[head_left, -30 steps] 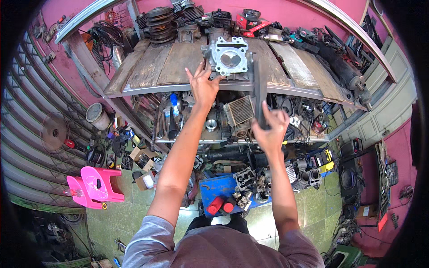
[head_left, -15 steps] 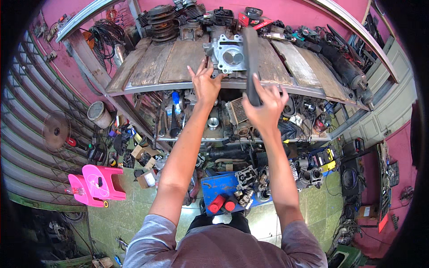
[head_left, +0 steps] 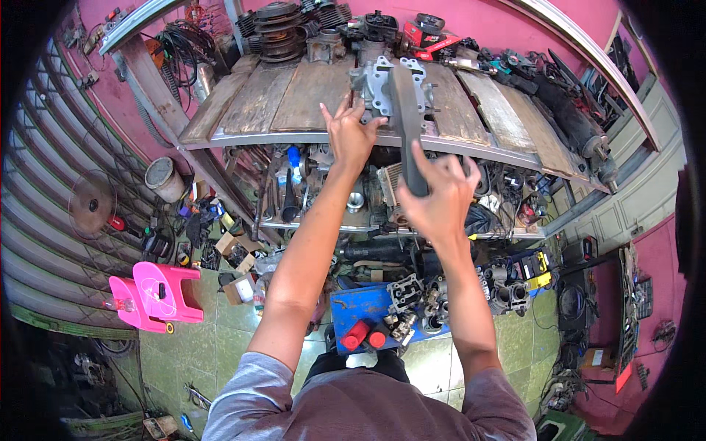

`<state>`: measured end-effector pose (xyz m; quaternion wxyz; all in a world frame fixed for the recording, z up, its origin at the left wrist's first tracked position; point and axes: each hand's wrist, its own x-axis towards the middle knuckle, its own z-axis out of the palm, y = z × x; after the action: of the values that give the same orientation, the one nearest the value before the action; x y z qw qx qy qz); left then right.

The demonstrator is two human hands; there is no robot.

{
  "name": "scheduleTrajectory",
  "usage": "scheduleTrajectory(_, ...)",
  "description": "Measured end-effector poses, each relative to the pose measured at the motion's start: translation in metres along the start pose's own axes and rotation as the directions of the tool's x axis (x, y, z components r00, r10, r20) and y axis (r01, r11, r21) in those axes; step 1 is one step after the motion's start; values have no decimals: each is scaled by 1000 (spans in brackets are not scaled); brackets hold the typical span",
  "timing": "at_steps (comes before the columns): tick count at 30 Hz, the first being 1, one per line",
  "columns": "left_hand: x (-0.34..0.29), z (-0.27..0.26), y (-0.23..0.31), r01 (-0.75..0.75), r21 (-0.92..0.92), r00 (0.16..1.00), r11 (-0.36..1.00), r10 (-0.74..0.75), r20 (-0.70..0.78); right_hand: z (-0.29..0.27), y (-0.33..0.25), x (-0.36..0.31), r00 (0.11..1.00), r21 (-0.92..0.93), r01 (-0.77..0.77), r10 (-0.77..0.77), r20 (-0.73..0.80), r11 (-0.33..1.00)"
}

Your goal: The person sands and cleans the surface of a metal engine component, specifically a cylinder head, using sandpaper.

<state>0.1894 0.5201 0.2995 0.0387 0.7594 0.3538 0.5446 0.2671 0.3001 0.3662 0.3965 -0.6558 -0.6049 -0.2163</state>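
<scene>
A silvery engine cylinder head (head_left: 379, 87) sits on the planks near the front edge of the workbench (head_left: 305, 99). My left hand (head_left: 353, 138) is at its near left corner, thumb against the metal and other fingers partly spread. My right hand (head_left: 445, 192) grips the lower end of a long, dark, flat tool (head_left: 404, 110), slightly blurred, whose kind I cannot make out. The tool's upper part lies across my view of the cylinder head and hides its middle. Whether the tool touches the metal is hard to tell.
Behind are stacked ribbed engine parts (head_left: 279, 37) and a red box (head_left: 426, 45). A dark exhaust pipe (head_left: 570, 110) lies at right. Below, a shelf holds a metal funnel-like part (head_left: 355, 201). A blue tray (head_left: 357, 305) and pink stools (head_left: 165, 294) stand lower down.
The dark tool has come slightly down toward me and shifted across the cylinder head, covering the round chamber seen earlier. My left hand stays at the corner. The whole view has shifted a little.
</scene>
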Motion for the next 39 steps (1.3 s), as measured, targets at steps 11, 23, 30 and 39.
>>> scheduleTrajectory(11,16,-4,4,67,47,993,997,-72,93,23,10,36,994,-120,-88,96,59,989)
scheduleTrajectory(23,37,-3,-5,120,108,972,987,-139,187,34,17,65,977,-154,-169,186,101,974)
scheduleTrajectory(30,89,-46,2,274,249,718,929,-370,590,33,23,63,989,-123,-129,137,62,984)
scheduleTrajectory(39,164,7,-22,-82,276,897,958,-50,439,38,31,60,995,-53,-95,96,15,994)
